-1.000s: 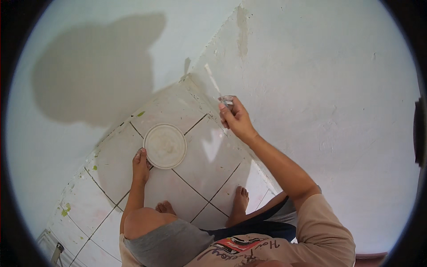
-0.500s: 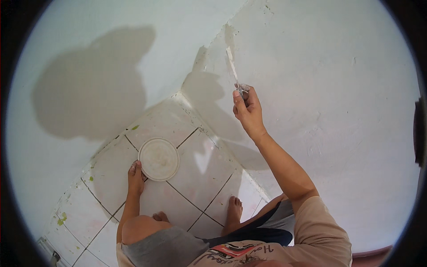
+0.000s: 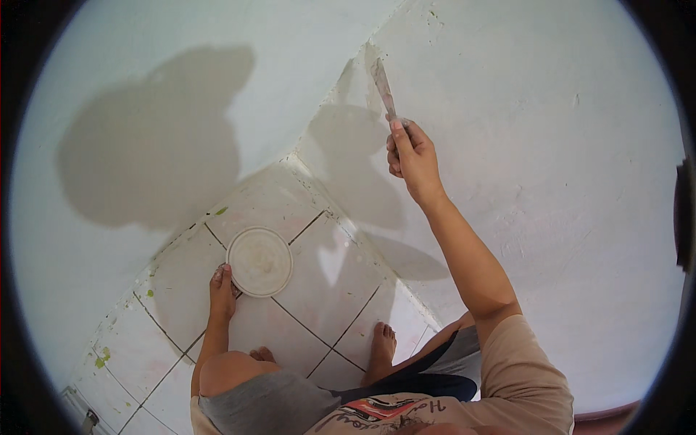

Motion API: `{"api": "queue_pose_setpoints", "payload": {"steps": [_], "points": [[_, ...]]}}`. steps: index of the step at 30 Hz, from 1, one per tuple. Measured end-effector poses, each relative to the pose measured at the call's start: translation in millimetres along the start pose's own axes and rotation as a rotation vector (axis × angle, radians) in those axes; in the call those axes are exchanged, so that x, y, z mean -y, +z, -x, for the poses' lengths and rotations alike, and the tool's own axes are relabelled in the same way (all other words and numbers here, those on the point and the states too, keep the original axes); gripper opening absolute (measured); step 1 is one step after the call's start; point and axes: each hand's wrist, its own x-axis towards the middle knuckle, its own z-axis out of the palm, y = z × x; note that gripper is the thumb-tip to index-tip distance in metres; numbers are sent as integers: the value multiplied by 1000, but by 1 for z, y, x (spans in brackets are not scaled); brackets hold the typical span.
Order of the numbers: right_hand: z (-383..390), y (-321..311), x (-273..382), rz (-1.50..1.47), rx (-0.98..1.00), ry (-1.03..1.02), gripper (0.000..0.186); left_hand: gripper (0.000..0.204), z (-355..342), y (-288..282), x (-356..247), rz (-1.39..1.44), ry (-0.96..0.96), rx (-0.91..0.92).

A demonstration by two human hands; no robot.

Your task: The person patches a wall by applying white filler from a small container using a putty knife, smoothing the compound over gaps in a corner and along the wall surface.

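Note:
My right hand (image 3: 413, 156) grips a putty knife (image 3: 383, 83) by its handle, up at the right-hand wall close to the corner. The narrow blade points up and away, its tip at a greyish patch (image 3: 373, 56) beside the corner line; whether it touches the wall I cannot tell. Low on the left, my left hand (image 3: 222, 288) pinches the edge of a round whitish lid (image 3: 260, 262), held out flat above the floor. Pale smears cover the lid's face, and white residue sticks to my fingers.
Two pale walls (image 3: 507, 145) meet in a corner above a floor of white tiles (image 3: 304, 312) with dark joints. Green specks (image 3: 102, 356) dot the floor's left side. My bare foot (image 3: 380, 351) is near the right wall. A dark object (image 3: 683, 216) sits at the far right.
My right hand has moved slightly up and turned, so the putty knife's broad face now shows and its tip lies higher along the corner. The left hand and lid stay nearly still.

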Motion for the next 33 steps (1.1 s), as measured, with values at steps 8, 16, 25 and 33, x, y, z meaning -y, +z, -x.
{"api": "queue_pose_setpoints", "payload": {"steps": [8,16,25,33], "points": [[-16,1,16,-186,19,84,32,25,3,5,-6,-7,-2,2],[-10,8,27,-371,-80,170,29,24,0,1,0,57,-6,2],[7,23,32,-323,-35,173,32,27,-2,-3,0,-10,-24,10],[-3,20,27,-340,-156,164,28,26,6,6,-10,-3,-7,-7]]}}
